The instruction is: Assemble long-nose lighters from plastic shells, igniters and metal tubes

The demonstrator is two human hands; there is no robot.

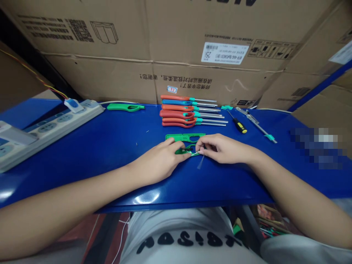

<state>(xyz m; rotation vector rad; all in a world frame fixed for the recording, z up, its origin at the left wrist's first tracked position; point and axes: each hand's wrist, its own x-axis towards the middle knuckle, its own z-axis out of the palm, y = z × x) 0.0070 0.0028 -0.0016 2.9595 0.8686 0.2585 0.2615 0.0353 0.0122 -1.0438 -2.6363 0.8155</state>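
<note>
My left hand [161, 161] is closed on a green lighter half-shell [194, 153], its thumb and fingers at the left end. Small dark and pale parts sit inside that half-shell, largely covered by my fingers. With thumb and fingertips together, my right hand [224, 148] pinches a thin pale wire [195, 153] at the right end of the half-shell. A narrow translucent strip [201, 162] hangs below the right fingertips; whether it joins the wire I cannot tell. Just behind my hands lies a second green half-shell [183, 137], flat on the blue table [110, 143].
Several assembled lighters [178, 114] with metal tubes lie stacked behind. To the right are a black-yellow screwdriver [239, 124] and a metal lighter tube [260, 126]. A green handle [125, 107] and a power strip [52, 128] lie left. A cardboard box [110, 73] walls the back.
</note>
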